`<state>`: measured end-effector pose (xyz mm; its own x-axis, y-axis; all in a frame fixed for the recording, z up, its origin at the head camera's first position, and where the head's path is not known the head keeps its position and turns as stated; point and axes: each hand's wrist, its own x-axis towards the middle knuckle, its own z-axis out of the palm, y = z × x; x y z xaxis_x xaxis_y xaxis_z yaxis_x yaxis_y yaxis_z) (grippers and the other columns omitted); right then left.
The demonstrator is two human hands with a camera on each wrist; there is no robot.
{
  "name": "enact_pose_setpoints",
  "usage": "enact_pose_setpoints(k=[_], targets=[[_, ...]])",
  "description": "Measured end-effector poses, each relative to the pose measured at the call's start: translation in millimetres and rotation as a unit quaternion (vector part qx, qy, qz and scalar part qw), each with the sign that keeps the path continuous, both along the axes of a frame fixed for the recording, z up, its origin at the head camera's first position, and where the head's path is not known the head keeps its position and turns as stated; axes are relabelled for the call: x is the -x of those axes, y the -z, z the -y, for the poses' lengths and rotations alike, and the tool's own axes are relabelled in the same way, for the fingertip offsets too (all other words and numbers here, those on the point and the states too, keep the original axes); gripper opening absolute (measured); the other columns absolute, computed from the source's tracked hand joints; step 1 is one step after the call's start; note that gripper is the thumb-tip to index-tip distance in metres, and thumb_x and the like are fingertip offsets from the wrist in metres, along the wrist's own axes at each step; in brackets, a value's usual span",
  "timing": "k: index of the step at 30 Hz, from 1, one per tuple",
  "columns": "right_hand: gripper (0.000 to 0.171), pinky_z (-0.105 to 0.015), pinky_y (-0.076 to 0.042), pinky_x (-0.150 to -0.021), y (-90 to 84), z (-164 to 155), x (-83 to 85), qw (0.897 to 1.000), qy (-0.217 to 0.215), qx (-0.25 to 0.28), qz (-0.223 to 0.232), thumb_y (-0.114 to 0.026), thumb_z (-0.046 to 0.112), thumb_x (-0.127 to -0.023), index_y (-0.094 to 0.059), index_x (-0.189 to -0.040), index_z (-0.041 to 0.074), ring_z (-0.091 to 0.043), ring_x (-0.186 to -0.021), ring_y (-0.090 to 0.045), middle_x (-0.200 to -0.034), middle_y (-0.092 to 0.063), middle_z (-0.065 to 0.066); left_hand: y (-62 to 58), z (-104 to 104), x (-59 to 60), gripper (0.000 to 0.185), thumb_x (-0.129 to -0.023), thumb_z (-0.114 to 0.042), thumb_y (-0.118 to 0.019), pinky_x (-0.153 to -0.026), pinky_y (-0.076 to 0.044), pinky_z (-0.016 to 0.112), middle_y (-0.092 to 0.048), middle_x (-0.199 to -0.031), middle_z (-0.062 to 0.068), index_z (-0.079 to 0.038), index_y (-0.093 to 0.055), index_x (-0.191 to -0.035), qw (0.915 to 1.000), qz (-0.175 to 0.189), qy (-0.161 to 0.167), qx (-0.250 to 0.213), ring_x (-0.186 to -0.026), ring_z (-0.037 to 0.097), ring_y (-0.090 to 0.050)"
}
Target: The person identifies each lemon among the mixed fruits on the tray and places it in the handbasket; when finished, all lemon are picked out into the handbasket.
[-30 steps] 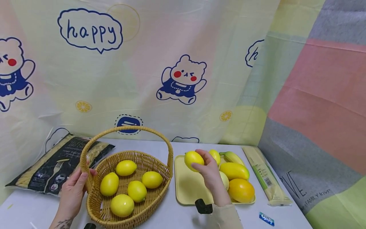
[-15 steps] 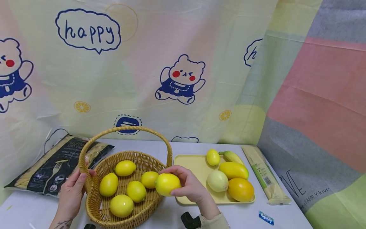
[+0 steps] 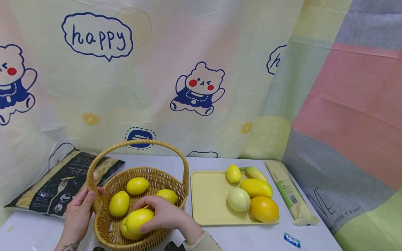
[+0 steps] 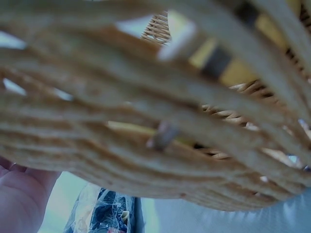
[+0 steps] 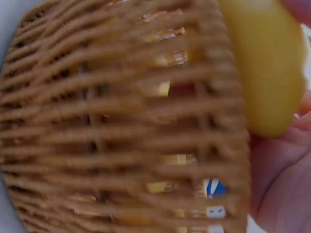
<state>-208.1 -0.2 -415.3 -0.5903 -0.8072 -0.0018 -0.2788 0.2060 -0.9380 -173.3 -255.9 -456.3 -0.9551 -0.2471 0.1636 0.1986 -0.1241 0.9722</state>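
Observation:
My right hand (image 3: 157,211) grips a yellow lemon (image 3: 139,219) and holds it low inside the wicker basket (image 3: 106,233), on top of another lemon there. The right wrist view has that lemon (image 5: 265,63) beside the basket's weave (image 5: 121,136). Several more lemons (image 3: 138,185) lie in the basket. My left hand (image 3: 80,211) grips the basket's left rim at the foot of the arched handle (image 3: 138,142); the left wrist view is filled by blurred wicker (image 4: 160,121).
A pale yellow tray (image 3: 208,198) right of the basket carries a small lemon (image 3: 233,173), a banana (image 3: 253,172), a mango (image 3: 256,187), a pale round fruit (image 3: 239,199) and an orange fruit (image 3: 264,208). A pasta bag (image 3: 59,184) lies far left, a long packet (image 3: 287,193) far right.
My right hand carried the lemon leftwards from over the tray, across the basket's rim, down into the basket. The left hand stayed on the rim.

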Motion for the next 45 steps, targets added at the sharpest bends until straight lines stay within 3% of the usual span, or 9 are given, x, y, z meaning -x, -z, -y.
enact_pose_setpoints(k=[9, 14, 22, 27, 32, 35, 39, 42, 45], targets=[[0.045, -0.019, -0.045, -0.088, 2.6, 12.3, -4.7, 0.997, 0.019, 0.015, 0.067, -0.068, -0.003, -0.079, -0.056, -0.12, 0.009, -0.009, -0.111, -0.056, -0.123, -0.057, -0.005, 0.0, 0.1, 0.1, 0.052, -0.096, -0.032, -0.045, -0.073, -0.049, 0.011, -0.063, -0.094, -0.016, -0.015, -0.034, -0.144, 1.0, 0.006, 0.001, 0.007, -0.091, -0.004, -0.057], [0.043, -0.019, -0.045, -0.087, 1.9, 14.2, -4.9, 0.998, 0.036, 0.005, 0.052, -0.07, -0.002, -0.077, -0.058, -0.117, 0.01, -0.01, -0.108, -0.056, -0.116, -0.059, 0.004, 0.0, -0.4, -1.2, 0.05, -0.096, -0.031, -0.045, -0.074, -0.048, 0.01, -0.063, -0.094, -0.016, -0.018, -0.036, -0.143, 1.0, 0.003, 0.003, -0.002, -0.091, -0.003, -0.057], [0.046, -0.02, -0.045, -0.088, 4.3, 18.7, -3.9, 0.997, 0.045, -0.045, 0.038, -0.075, 0.004, -0.075, -0.058, -0.117, 0.012, -0.008, -0.106, -0.055, -0.117, -0.058, 0.005, -0.1, -0.4, -1.3, 0.05, -0.095, -0.031, -0.046, -0.073, -0.048, 0.01, -0.064, -0.094, -0.016, -0.018, -0.037, -0.143, 1.0, -0.002, 0.002, -0.007, -0.091, -0.003, -0.058], [0.045, -0.023, -0.048, -0.088, -3.2, 10.9, -6.4, 0.993, 0.091, 0.022, 0.07, -0.073, 0.001, -0.076, -0.057, -0.117, 0.012, -0.012, -0.107, -0.054, -0.116, -0.057, 0.006, -0.5, -1.0, -2.4, 0.05, -0.095, -0.03, -0.046, -0.074, -0.049, 0.011, -0.064, -0.094, -0.015, -0.018, -0.037, -0.143, 0.9998, -0.004, 0.006, -0.019, -0.092, -0.003, -0.058], [0.044, -0.029, -0.05, -0.087, -13.1, -9.0, -8.9, 0.971, 0.165, 0.145, 0.091, -0.071, -0.003, -0.075, -0.055, -0.116, 0.005, -0.021, -0.106, -0.057, -0.112, -0.058, 0.0, -1.0, -0.8, -2.0, 0.05, -0.095, -0.03, -0.046, -0.073, -0.049, 0.011, -0.064, -0.094, -0.015, -0.019, -0.037, -0.143, 0.9999, -0.004, 0.004, -0.015, -0.092, -0.003, -0.057], [0.042, -0.029, -0.051, -0.086, -18.5, -24.9, -11.6, 0.954, 0.21, 0.198, 0.079, -0.07, -0.006, -0.075, -0.055, -0.115, 0.0, -0.026, -0.105, -0.056, -0.109, -0.059, -0.004, -0.6, -0.8, -1.8, 0.049, -0.095, -0.029, -0.047, -0.073, -0.049, 0.012, -0.064, -0.093, -0.015, -0.018, -0.038, -0.142, 0.9999, -0.005, 0.001, -0.016, -0.091, -0.003, -0.058], [0.041, -0.025, -0.051, -0.082, -22.8, -48.0, -15.3, 0.929, 0.267, 0.25, 0.056, -0.068, -0.01, -0.073, -0.052, -0.111, -0.008, -0.022, -0.098, -0.057, -0.104, -0.06, -0.005, -1.0, -1.2, -1.1, 0.049, -0.095, -0.03, -0.047, -0.072, -0.049, 0.012, -0.064, -0.093, -0.015, -0.019, -0.039, -0.142, 0.9999, -0.002, -0.005, -0.009, -0.09, -0.002, -0.058], [0.041, -0.024, -0.051, -0.08, -23.3, -64.2, -15.9, 0.904, 0.321, 0.279, 0.036, -0.068, -0.012, -0.071, -0.05, -0.109, -0.011, -0.018, -0.094, -0.059, -0.1, -0.061, -0.006, -1.7, -1.4, -1.3, 0.049, -0.095, -0.03, -0.046, -0.071, -0.049, 0.012, -0.064, -0.093, -0.015, -0.019, -0.039, -0.142, 1.0, -0.002, -0.006, -0.001, -0.09, -0.003, -0.058], [0.04, -0.024, -0.052, -0.079, -19.6, -78.3, -12.2, 0.87, 0.388, 0.304, 0.013, -0.067, -0.014, -0.071, -0.05, -0.107, -0.011, -0.016, -0.09, -0.06, -0.096, -0.061, -0.004, -1.5, -1.0, -2.1, 0.049, -0.096, -0.03, -0.046, -0.072, -0.049, 0.012, -0.064, -0.093, -0.015, -0.019, -0.038, -0.142, 1.0, -0.004, -0.003, 0.0, -0.09, -0.003, -0.058]])
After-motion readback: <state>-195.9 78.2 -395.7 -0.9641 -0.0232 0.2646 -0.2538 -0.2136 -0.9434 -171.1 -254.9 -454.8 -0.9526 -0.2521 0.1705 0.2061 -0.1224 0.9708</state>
